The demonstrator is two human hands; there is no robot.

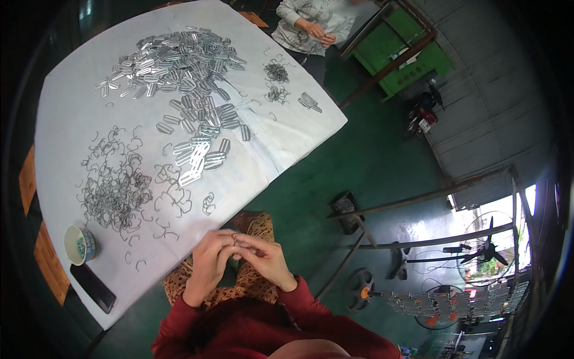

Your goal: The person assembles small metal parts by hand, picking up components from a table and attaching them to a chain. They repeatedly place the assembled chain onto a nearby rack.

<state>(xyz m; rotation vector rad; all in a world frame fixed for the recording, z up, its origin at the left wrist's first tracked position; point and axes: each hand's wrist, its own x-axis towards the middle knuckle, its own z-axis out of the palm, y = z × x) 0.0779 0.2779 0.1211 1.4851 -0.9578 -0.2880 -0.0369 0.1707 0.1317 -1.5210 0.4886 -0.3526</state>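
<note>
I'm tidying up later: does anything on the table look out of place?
Perhaps the black phone by the cup, near a corner of the white table: it's unlike the metal pieces and wire hooks.

The slotted metal plates (pixel 179 63) look smooth and shiny; the wire hooks (pixel 116 200) are duller grey metal. The white cloth (pixel 66 131) beneath looks matt, the phone (pixel 92 287) smooth and glossy.

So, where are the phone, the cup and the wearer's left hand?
Phone (pixel 94 288): head view, middle of its dark face.
Cup (pixel 91 245): head view, outer wall.
Wearer's left hand (pixel 209 256): head view, back of the hand.
</note>
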